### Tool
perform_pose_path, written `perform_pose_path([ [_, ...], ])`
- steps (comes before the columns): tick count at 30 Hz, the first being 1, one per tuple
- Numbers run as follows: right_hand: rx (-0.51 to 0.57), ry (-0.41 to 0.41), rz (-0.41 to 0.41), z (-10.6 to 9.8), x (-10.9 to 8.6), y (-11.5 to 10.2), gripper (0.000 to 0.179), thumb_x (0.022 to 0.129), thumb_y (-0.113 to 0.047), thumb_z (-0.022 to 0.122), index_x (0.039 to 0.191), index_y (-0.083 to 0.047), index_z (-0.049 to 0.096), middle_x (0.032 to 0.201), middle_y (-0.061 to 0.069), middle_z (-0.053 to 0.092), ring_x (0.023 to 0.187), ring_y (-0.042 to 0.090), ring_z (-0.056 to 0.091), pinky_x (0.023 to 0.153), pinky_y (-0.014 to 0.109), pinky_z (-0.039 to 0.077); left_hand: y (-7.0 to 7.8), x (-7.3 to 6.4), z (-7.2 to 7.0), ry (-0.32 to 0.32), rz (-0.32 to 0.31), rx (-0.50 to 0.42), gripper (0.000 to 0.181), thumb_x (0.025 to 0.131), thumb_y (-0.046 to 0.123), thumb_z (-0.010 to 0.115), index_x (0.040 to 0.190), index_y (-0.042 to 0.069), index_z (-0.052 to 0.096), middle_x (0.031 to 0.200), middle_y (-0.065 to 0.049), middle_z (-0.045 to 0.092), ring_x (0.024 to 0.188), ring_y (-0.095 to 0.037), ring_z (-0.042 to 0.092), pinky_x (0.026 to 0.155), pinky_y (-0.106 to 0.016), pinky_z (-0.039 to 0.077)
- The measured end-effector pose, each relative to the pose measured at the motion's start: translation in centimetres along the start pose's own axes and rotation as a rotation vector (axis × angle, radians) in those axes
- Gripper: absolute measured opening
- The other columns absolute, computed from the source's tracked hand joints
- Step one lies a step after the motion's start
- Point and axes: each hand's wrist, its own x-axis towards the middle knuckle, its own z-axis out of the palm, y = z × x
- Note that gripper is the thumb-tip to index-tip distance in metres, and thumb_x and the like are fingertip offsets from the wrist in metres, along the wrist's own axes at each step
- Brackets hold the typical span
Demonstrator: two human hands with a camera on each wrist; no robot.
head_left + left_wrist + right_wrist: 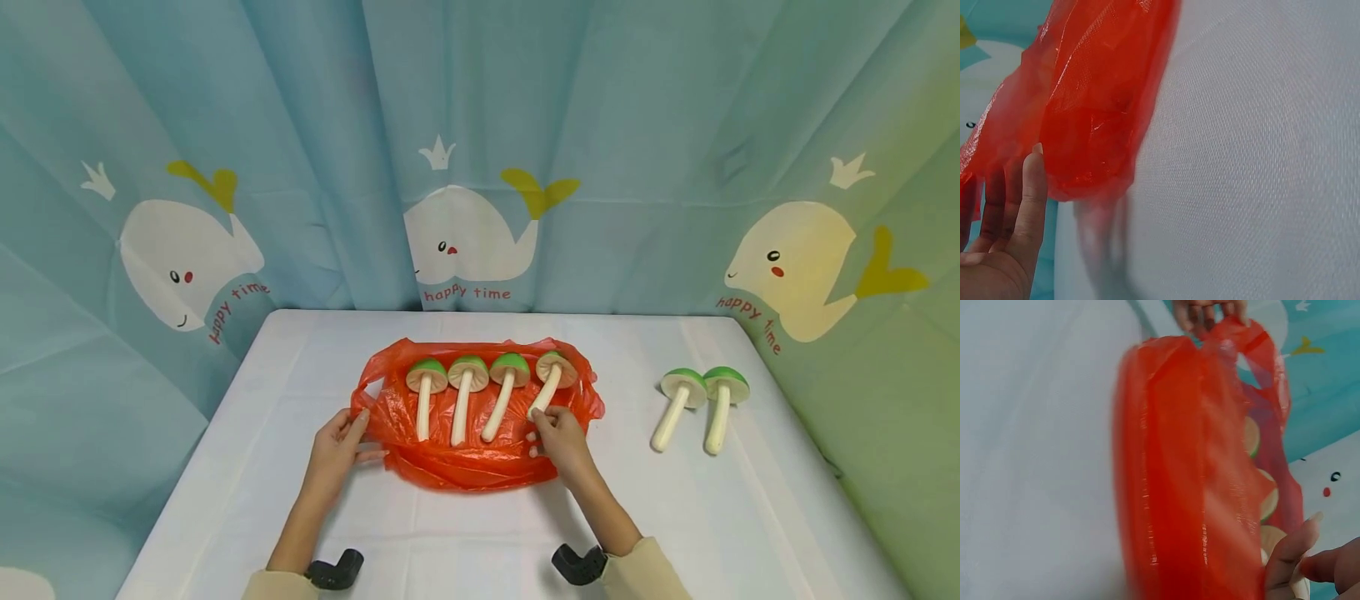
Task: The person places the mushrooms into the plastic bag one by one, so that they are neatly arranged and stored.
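r hand (562, 443) pinches mushrm (553, 377) near bag (480, 472) edge; tbl (628, 392) gap rightward

your bare left forearm (298, 525) and bare right forearm (606, 518) reach forward, angled inward toward each other. your bare left hand (334, 452) pinches between thumb and fingers, at least one finger stretched inward. your bare right hand (562, 442) pinches at the fingertips, its lower fingers bent beneath the thumb.
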Motion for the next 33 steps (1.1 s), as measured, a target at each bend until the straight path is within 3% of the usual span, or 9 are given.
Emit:
perform_pose_path([
  [11,-0.208,-0.049,0.003,0.4,-0.2,0.3,0.022,0.096,-0.013,0.054,0.102,0.008,0.049,0.070,0.010,0.053,0.048,0.013,0.050,0.046,0.025,0.051,-0.2,0.0,0.0,0.007,0.000,0.007,0.043,0.097,0.033,0.053,0.123,-0.001,0.049,0.109,-0.020,0.062,0.085,-0.033,0.065,0.070,-0.036,0.056],
  [18,-0.314,-0.117,0.010,0.5,-0.5,0.4,0.031,0.096,-0.014,0.055,0.113,0.011,0.053,0.069,0.008,0.056,0.051,0.013,0.053,0.048,0.027,0.053,-0.5,0.3,0.0,0.008,0.000,-0.012,0.043,0.097,0.033,0.054,0.120,-0.002,0.050,0.108,-0.020,0.062,0.083,-0.028,0.065,0.069,-0.037,0.057],
  [27,-0.298,-0.116,-0.063,-0.3,-1.4,0.0,0.040,0.096,-0.020,0.055,0.124,0.009,0.049,0.074,0.010,0.057,0.054,0.017,0.054,0.050,0.028,0.052,-0.2,0.2,-0.2,0.010,-0.006,0.008,0.046,0.096,0.036,0.054,0.122,-0.002,0.050,0.109,-0.020,0.062,0.079,-0.030,0.067,0.070,-0.037,0.056],
  [33,-0.211,-0.091,-0.116,-2.1,-2.6,-0.3,0.031,0.096,-0.020,0.056,0.118,0.002,0.057,0.080,0.014,0.057,0.055,0.019,0.052,0.048,0.026,0.050,0.0,0.1,-0.3,0.011,-0.018,0.008,0.045,0.096,0.036,0.053,0.121,-0.002,0.051,0.105,-0.019,0.064,0.079,-0.030,0.067,0.072,-0.038,0.056],
])
